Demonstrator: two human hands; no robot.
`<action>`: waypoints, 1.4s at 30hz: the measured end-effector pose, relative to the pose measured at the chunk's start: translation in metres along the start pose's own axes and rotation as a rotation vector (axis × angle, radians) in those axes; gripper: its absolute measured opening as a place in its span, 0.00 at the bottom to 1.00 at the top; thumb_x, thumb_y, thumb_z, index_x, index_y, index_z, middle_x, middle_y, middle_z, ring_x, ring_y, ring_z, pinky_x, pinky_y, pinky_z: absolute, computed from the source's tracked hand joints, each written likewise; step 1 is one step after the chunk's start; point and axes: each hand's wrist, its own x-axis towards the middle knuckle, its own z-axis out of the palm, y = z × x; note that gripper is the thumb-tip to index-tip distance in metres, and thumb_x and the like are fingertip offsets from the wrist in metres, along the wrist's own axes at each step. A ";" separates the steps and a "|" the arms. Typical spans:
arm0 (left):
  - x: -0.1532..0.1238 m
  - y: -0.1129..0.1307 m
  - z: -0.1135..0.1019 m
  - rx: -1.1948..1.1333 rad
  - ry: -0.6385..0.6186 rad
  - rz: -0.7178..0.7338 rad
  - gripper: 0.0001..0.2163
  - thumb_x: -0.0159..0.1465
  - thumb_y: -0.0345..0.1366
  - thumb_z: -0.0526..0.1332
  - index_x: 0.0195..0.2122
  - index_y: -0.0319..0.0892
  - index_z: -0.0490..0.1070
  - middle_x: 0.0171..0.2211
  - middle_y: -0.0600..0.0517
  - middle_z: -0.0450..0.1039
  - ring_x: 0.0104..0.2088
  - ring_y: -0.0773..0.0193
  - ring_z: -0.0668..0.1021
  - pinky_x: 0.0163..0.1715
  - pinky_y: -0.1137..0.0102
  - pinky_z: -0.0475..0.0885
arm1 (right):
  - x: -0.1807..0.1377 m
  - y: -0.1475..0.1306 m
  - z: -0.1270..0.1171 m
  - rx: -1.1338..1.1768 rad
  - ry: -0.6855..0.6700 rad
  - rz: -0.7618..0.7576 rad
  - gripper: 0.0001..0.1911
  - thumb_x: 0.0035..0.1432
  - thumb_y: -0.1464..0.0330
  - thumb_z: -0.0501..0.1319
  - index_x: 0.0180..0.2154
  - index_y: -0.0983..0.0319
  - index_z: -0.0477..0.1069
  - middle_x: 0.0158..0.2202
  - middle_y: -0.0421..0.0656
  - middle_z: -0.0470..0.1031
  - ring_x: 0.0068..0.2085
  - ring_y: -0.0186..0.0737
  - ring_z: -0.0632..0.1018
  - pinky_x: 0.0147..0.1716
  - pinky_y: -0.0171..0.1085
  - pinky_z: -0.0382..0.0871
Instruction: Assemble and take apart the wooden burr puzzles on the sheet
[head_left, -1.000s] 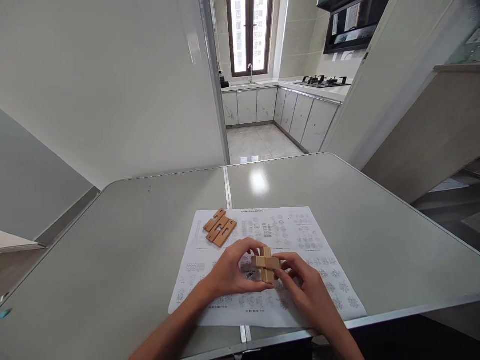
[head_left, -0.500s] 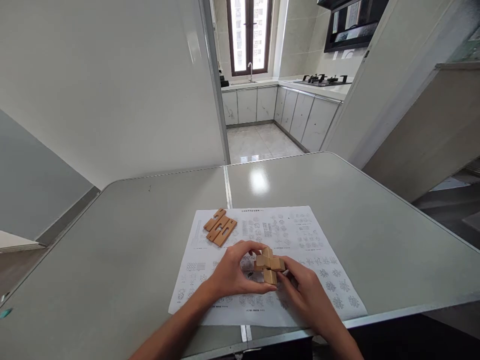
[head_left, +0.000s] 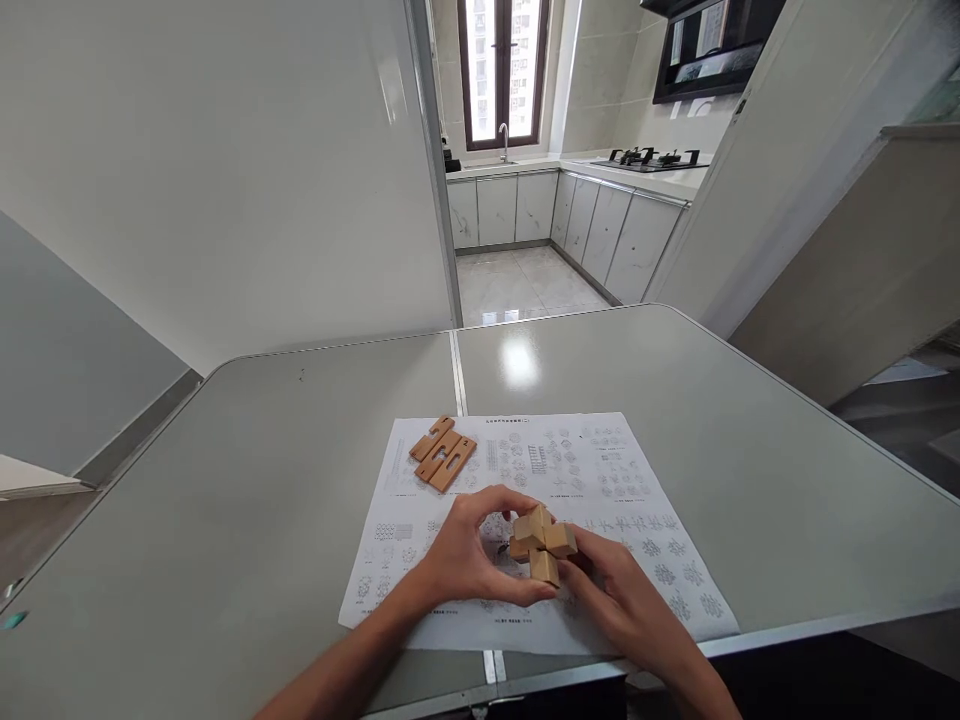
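Between both hands is an interlocking wooden burr puzzle (head_left: 541,543), made of light brown blocks that cross one another. My left hand (head_left: 480,550) grips it from the left, thumb at the lower block and forefinger at the top. From the right, my right hand (head_left: 611,580) pinches the block that sticks out that way. Under the hands lies a printed instruction sheet (head_left: 420,628) covered with small line diagrams. Farther up the sheet, several flat reddish-brown wooden pieces with slots (head_left: 444,455) lie side by side, apart from my hands.
The sheet rests on a grey table (head_left: 225,530) with a metal strip (head_left: 458,375) across its middle. A small green object (head_left: 13,620) is at the far left edge. Beyond the table are a white wall panel (head_left: 225,180) and a kitchen with a gas hob (head_left: 652,160).
The wooden puzzle has tilted slightly and shifted a little down and right in view. Both hands keep hold of it. The flat pieces stay put on the sheet.
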 end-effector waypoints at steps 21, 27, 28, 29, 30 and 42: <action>-0.002 0.008 0.003 -0.234 -0.174 0.104 0.28 0.47 0.43 0.79 0.49 0.45 0.77 0.45 0.47 0.83 0.44 0.53 0.83 0.50 0.60 0.76 | -0.010 -0.009 -0.012 0.262 -0.276 0.142 0.18 0.70 0.54 0.58 0.34 0.59 0.76 0.29 0.40 0.76 0.28 0.37 0.72 0.29 0.34 0.70; -0.001 0.024 0.001 -0.218 -0.233 0.139 0.27 0.46 0.46 0.79 0.48 0.48 0.79 0.42 0.48 0.83 0.42 0.54 0.81 0.48 0.60 0.76 | -0.009 -0.022 -0.021 0.384 -0.487 0.212 0.16 0.69 0.56 0.60 0.38 0.59 0.79 0.30 0.39 0.76 0.25 0.33 0.72 0.29 0.32 0.70; -0.001 0.027 0.001 -0.208 -0.235 0.144 0.27 0.46 0.47 0.78 0.47 0.48 0.80 0.42 0.48 0.82 0.41 0.55 0.81 0.47 0.61 0.76 | -0.008 -0.024 -0.022 0.391 -0.518 0.226 0.16 0.69 0.56 0.59 0.38 0.59 0.79 0.30 0.39 0.76 0.25 0.33 0.72 0.29 0.32 0.70; 0.000 0.029 0.000 -0.193 -0.247 0.146 0.27 0.46 0.49 0.78 0.47 0.48 0.80 0.42 0.48 0.82 0.40 0.56 0.81 0.47 0.61 0.75 | -0.006 -0.025 -0.022 0.395 -0.550 0.237 0.16 0.70 0.56 0.58 0.39 0.60 0.78 0.30 0.39 0.76 0.26 0.33 0.72 0.29 0.32 0.69; 0.000 0.031 -0.001 -0.176 -0.259 0.154 0.28 0.46 0.51 0.78 0.48 0.48 0.80 0.41 0.48 0.81 0.40 0.56 0.81 0.46 0.61 0.75 | -0.005 -0.026 -0.022 0.394 -0.582 0.223 0.17 0.70 0.56 0.58 0.39 0.60 0.78 0.30 0.40 0.75 0.26 0.33 0.72 0.29 0.32 0.69; 0.006 0.066 -0.036 0.049 -0.202 0.250 0.45 0.49 0.49 0.80 0.67 0.54 0.65 0.57 0.47 0.78 0.53 0.49 0.80 0.57 0.56 0.72 | -0.003 -0.047 -0.022 0.062 -0.184 -0.047 0.11 0.72 0.63 0.54 0.38 0.58 0.73 0.36 0.42 0.76 0.37 0.41 0.76 0.40 0.36 0.72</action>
